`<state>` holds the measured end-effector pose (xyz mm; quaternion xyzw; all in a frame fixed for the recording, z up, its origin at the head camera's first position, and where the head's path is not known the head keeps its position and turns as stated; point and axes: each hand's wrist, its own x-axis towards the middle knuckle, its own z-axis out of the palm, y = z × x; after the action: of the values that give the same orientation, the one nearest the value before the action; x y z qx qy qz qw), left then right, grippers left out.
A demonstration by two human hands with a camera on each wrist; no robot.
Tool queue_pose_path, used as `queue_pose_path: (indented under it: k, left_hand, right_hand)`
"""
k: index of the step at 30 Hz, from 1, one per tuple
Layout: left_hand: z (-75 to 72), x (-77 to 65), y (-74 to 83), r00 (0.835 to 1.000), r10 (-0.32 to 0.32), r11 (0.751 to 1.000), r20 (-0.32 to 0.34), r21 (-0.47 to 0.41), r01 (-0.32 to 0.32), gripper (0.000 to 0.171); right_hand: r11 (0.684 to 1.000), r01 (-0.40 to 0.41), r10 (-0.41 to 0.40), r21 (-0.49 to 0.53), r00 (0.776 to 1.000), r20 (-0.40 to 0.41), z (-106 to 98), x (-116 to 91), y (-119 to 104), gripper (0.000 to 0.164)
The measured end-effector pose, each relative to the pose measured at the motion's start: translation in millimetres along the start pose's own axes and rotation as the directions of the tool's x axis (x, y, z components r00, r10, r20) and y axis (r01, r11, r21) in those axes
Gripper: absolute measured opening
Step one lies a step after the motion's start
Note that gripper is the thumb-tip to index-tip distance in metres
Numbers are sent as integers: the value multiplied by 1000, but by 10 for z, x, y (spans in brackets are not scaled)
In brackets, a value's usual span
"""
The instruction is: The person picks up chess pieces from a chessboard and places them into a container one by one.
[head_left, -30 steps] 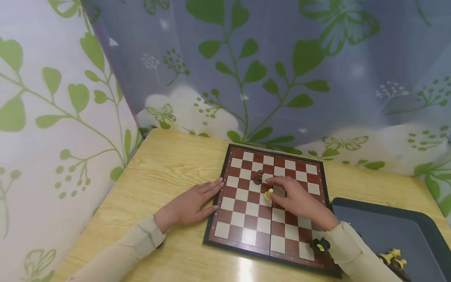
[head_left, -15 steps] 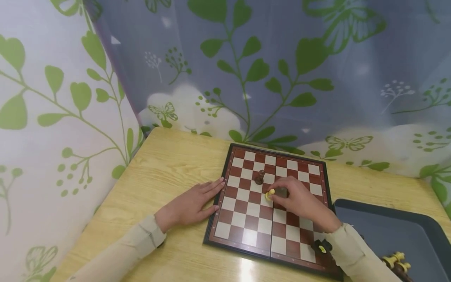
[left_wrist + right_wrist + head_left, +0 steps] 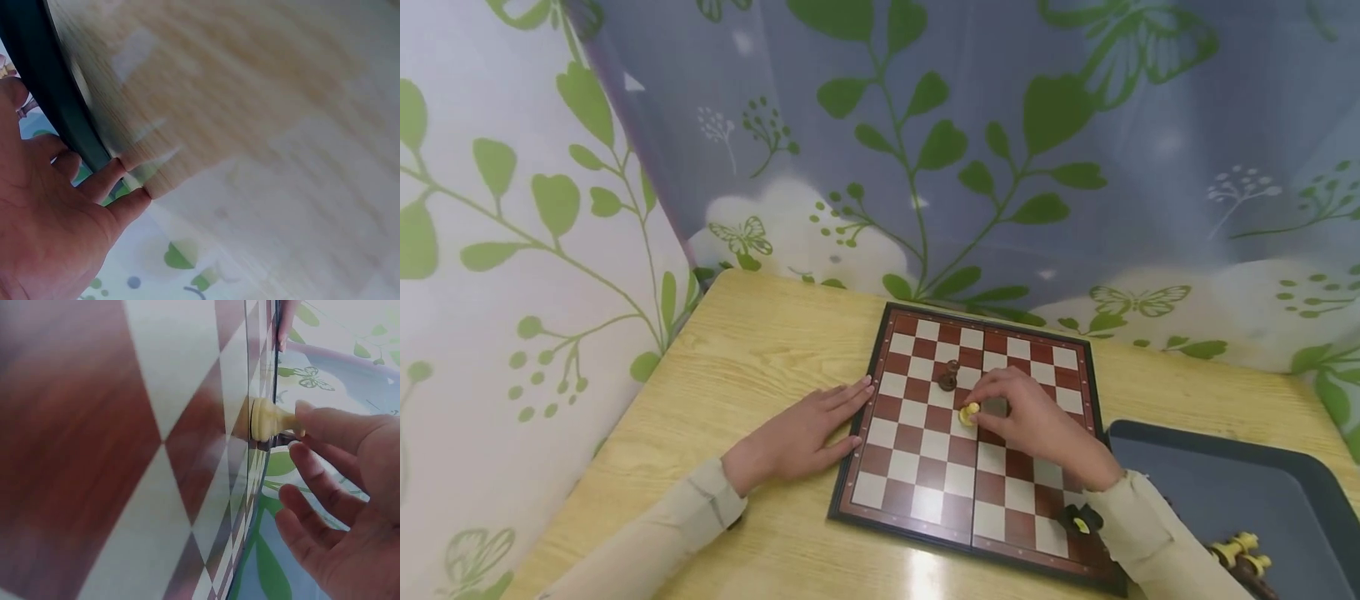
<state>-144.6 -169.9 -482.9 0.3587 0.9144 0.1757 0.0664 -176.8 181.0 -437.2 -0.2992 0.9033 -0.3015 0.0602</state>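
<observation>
My right hand point(image 3: 1026, 417) pinches a pale yellow chess pawn point(image 3: 265, 420) near its top, between thumb and fingertips. The pawn's base is on the chequered chessboard point(image 3: 925, 492), close to the middle fold. Just beyond it, toward the back left, a dark brown chess piece point(image 3: 948, 379) stands on the board; its exact kind is hard to tell. My left hand point(image 3: 801, 435) lies flat with fingers extended, fingertips touching the board's left edge. In the left wrist view, the left hand point(image 3: 56, 212) reaches along the dark board rim point(image 3: 47, 69).
A dark grey tray point(image 3: 1195, 462) stands right of the board, holding yellow chess pieces point(image 3: 1234, 548) and dark ones, partly behind the right sleeve. A black object with a yellow mark point(image 3: 1081, 520) is at the right wrist. Patterned cloth point(image 3: 955, 167) hangs behind the wooden table point(image 3: 760, 333).
The right forefinger has come down toward the thumb at the pawn's top. The pawn stays in about the same place. The left hand has not moved on the board's edge.
</observation>
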Motion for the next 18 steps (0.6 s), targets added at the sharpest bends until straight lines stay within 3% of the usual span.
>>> queue_pose_path:
  k: [7,14,18]
  left_hand:
    - [-12,-11,9,1000,-15,1000,8,-1,15,68]
    - [-12,1,9,1000,-20,1000,20,-20,21,68]
    - [-22,30,10,1000,-20,1000,17,-20,20,68]
  right_hand:
    - [999,39,-37,33,997,-73,-77,-87,-82,15]
    - [996,23,-13,86,993,-115,-88,-212,-99,12]
    - [992,69,-50,104,984,-173,-102,-287,-85,15]
